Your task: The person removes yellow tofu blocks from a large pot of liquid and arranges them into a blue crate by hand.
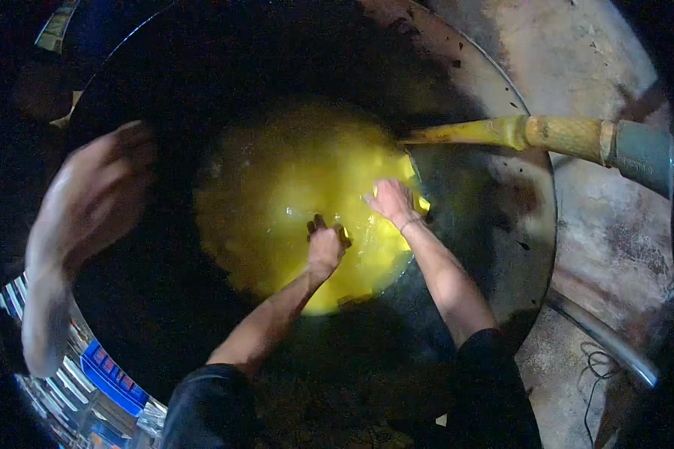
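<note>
A wide dark round pan [487, 247] fills the middle of the view. In its bottom lies a bright yellow wet mass [277, 179], glossy in places, with uneven edges at the right; whether it is liquid, cloth or both I cannot tell. My left hand [326, 245] reaches down to the yellow mass near the middle, fingers apart and thumb to the right. Nearer the right edge of the yellow mass, my right hand [395, 200] has its fingers curled down at the surface; what they hold is hidden.
A bamboo-like pole [562, 135] with a grey-blue sleeve [644, 153] crosses the pan's right rim. Another person's blurred hand [97, 194] hangs over the left rim. A blue crate [112, 378] stands at lower left. A metal pipe [603, 337] and a thin cable [595, 389] lie at right.
</note>
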